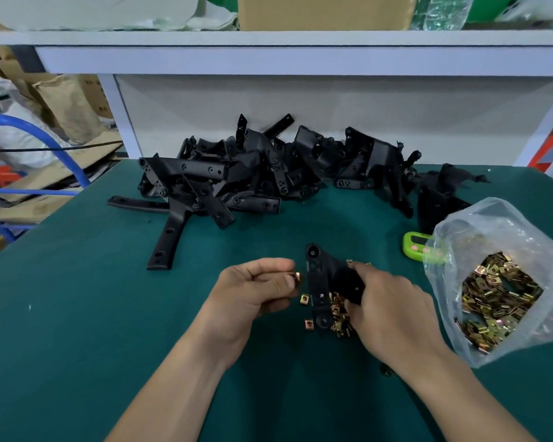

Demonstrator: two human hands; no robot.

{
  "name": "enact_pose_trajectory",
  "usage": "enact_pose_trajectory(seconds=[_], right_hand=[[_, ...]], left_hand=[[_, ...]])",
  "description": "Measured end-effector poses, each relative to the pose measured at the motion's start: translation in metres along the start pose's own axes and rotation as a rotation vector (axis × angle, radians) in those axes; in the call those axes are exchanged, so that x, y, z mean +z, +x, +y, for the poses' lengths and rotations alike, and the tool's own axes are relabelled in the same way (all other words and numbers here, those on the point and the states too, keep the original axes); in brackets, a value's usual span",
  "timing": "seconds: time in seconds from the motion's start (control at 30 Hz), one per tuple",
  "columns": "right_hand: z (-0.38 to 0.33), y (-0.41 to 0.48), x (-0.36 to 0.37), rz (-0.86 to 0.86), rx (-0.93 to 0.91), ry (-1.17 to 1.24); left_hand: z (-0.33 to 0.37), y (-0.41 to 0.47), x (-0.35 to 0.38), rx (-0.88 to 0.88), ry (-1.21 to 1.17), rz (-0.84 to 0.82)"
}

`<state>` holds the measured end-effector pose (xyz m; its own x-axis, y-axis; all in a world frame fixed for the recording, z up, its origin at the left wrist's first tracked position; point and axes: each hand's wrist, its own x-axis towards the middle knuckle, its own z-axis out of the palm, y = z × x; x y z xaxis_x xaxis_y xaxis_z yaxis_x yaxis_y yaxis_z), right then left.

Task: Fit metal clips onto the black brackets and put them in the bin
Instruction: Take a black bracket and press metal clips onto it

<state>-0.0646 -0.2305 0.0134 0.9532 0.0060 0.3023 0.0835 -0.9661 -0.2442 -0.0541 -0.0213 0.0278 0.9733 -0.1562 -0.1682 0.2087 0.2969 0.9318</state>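
Black bracket (320,282): matte, a narrow strap with a round holed boss at each end and a wing branching right. It sits at the near-centre of the worktop (77,314), long axis running near edge to far edge, far boss tipped slightly left. Right grip (387,304) is curled round the wing above scattered loose clips (339,314), and left grip (253,291) pinches one brass-coloured clip (296,277) just left of the strap. Worktop is dark green matting, with the bracket pile (253,173) along the far edge under a white shelf (300,52) and a clear bag of clips (498,288) at the right edge.
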Motion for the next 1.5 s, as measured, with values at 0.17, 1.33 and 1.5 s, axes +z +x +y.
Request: enact_pose_trajectory(seconds=[0.17,1.33,1.5], right_hand=[[0.000,0.002,0.001,0.022,-0.031,-0.064],[-0.017,-0.011,-0.010,-0.038,0.095,-0.178],[-0.021,-0.012,-0.010,-0.066,0.100,-0.152]], left_hand=[[0.001,-0.002,0.003,0.004,0.000,-0.020],[-0.020,-0.016,0.040,0.402,0.735,0.339],[-0.024,-0.016,0.042,0.453,0.808,0.415]])
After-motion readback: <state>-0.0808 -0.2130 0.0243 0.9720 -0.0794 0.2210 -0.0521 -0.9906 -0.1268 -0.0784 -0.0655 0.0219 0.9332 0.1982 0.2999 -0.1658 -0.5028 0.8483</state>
